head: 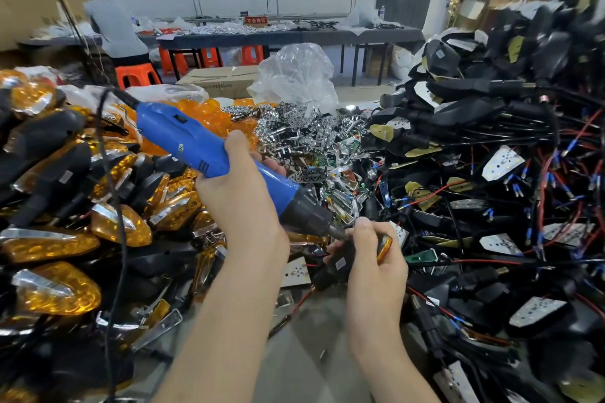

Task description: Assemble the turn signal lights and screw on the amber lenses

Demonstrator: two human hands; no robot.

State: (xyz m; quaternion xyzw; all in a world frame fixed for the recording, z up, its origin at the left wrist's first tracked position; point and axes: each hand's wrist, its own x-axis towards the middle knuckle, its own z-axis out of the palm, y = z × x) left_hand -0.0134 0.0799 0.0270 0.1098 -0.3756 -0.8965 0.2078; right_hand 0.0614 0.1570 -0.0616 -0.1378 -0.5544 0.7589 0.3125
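The left hand (239,193) is wrapped round the blue electric screwdriver (196,147), thumb up along its body. The tool slopes down to the right so its bit meets the turn signal light (340,263). The right hand (373,262) grips that light just above the table (301,363), fingers curled round the black housing. The amber lens (385,248) faces away, only its edge showing, which probably leaves the screw hole in the back open to the bit. The thumb sits just beside the tip, likely to steady it. Whether the screw is already seated cannot be told; the tip is too small and partly hidden.

The stock seems laid out by stage. Finished lights (59,291) are heaped on the left, and wired black housings (474,108) on the right. Chrome reflectors (304,127) and loose lenses (203,114) lie in the middle behind the hands. The screwdriver's cord (114,239) trails off over the finished heap, clear of the work.
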